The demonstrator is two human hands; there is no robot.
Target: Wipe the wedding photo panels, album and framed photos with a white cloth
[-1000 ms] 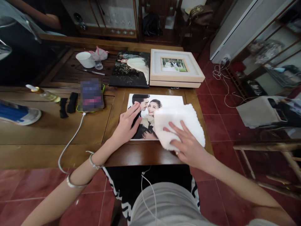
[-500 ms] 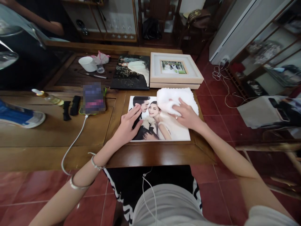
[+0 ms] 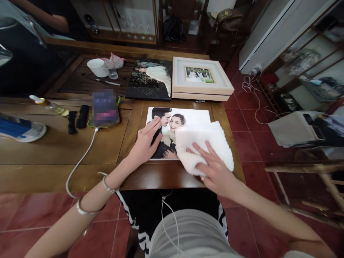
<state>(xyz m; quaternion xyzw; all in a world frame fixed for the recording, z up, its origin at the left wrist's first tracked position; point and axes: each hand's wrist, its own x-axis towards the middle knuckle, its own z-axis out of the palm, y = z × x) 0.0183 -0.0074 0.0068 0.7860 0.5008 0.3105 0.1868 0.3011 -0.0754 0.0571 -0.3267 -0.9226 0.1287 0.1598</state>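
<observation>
A glossy wedding photo print (image 3: 172, 154) of a couple lies on the wooden table in front of me. My left hand (image 3: 147, 141) rests flat on its left side, thumb apart from the fingers. Over the print's lower right part lies a fluffy white towel (image 3: 204, 134), which also hangs past the print's near edge. My right hand (image 3: 215, 172) presses on this towel from above, fingers spread over it and thumb at its near edge. The towel and hand hide the lower right of the picture.
Behind the print stand a dark photo panel (image 3: 150, 79) and stacked pale frames (image 3: 202, 87). Leftward are a phone (image 3: 104, 107) on a white cable, black straps (image 3: 82, 116), a dropper bottle (image 3: 51, 106), a blue-white bottle (image 3: 21, 127) and a white cup (image 3: 98, 68).
My right hand has drawn the towel toward me, from the print's upper right to its lower right and near edge. My left hand has stayed on the print.
</observation>
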